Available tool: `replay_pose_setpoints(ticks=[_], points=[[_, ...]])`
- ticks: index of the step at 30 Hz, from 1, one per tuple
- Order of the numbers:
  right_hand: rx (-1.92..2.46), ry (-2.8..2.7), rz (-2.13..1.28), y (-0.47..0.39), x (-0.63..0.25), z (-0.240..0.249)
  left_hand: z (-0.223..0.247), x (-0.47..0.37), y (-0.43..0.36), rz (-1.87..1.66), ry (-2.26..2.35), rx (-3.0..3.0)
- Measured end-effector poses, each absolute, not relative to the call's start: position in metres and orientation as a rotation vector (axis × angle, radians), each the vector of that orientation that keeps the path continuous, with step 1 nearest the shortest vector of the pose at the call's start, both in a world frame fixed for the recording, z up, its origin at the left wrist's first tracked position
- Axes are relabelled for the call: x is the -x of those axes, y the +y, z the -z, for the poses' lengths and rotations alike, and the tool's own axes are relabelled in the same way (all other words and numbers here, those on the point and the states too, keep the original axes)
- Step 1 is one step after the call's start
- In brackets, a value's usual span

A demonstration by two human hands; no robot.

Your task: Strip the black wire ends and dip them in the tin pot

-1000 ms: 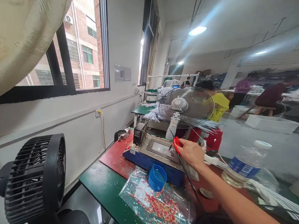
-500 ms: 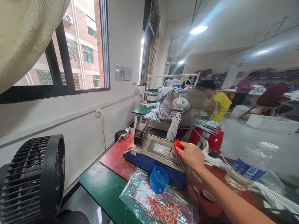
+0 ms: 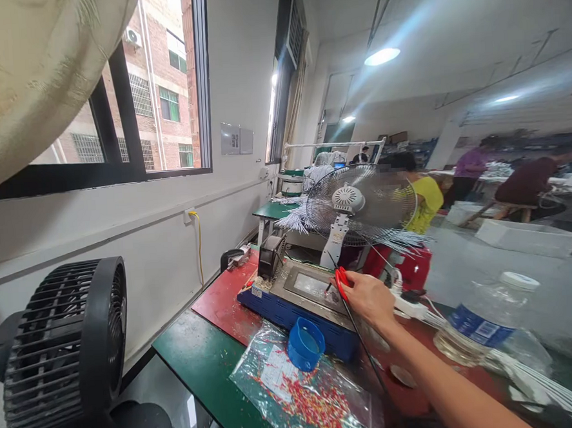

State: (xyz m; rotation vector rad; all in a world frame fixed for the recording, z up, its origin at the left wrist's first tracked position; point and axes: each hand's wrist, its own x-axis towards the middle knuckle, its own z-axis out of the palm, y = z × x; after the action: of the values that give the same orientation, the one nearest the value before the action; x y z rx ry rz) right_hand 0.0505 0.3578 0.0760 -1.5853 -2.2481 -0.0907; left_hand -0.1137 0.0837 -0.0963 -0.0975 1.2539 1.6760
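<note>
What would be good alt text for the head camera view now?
A right hand holds a red-handled tool near a blue-sided device on a red and green worktable. In front are a blue cup and a clear plastic bag with small red and yellow pieces; a black fan stands at left.

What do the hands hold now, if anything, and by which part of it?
The right hand holds a red-handled tool by its red handle; the left hand is out of view.
</note>
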Motion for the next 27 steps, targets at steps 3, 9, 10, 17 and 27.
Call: replay_pose_setpoints(ticks=[3, 9, 10, 17, 27], points=[[1.588, -2.250, 0.104, 0.356, -0.049, -0.077, 0.077, 0.143, 0.135, -1.706, 1.233, 0.051], [1.595, -2.250, 0.124, 0.355, -0.048, -0.077, 0.042, 0.188, 0.219, -1.759, 1.201, -0.033], [1.596, -2.250, 0.124, 0.355, -0.048, -0.077, 0.039, 0.193, 0.227, -1.765, 1.197, -0.044], [1.595, -2.252, 0.113, 0.356, -0.048, -0.076, 0.049, 0.199, 0.224, -1.763, 1.198, -0.076], [1.604, -2.258, 0.106, 0.354, -0.047, -0.077, 0.085, 0.164, 0.153, -1.809, 1.197, -0.100]])
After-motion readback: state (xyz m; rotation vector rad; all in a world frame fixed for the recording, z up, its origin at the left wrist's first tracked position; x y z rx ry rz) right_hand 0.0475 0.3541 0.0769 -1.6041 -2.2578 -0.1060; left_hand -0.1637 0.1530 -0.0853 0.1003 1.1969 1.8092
